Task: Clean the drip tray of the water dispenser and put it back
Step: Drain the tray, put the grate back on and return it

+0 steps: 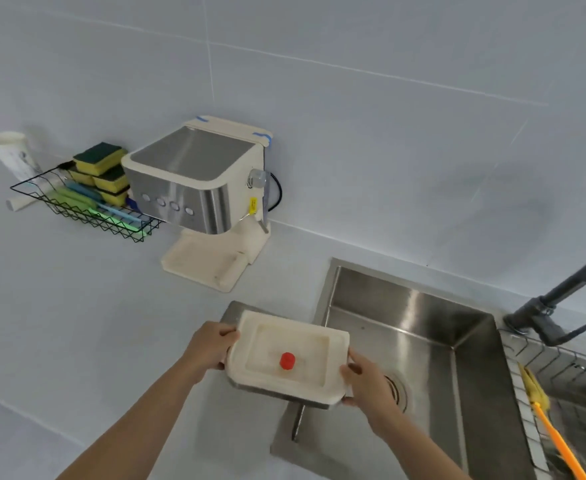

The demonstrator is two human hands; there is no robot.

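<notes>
Single view only, worn on the head, looking forward and steeply down across a pale tabletop (77, 323) toward a tiled wall (354, 81). Wide-angle, with straight edges bowing near the borders. Close to the two forearms entering from the bottom edge; left hand (210, 344) and right hand (366, 381) near lower centre. Water dispenser (198, 188) farther off, left of centre; sink (423, 341) at lower right, cut by the frame.
</notes>
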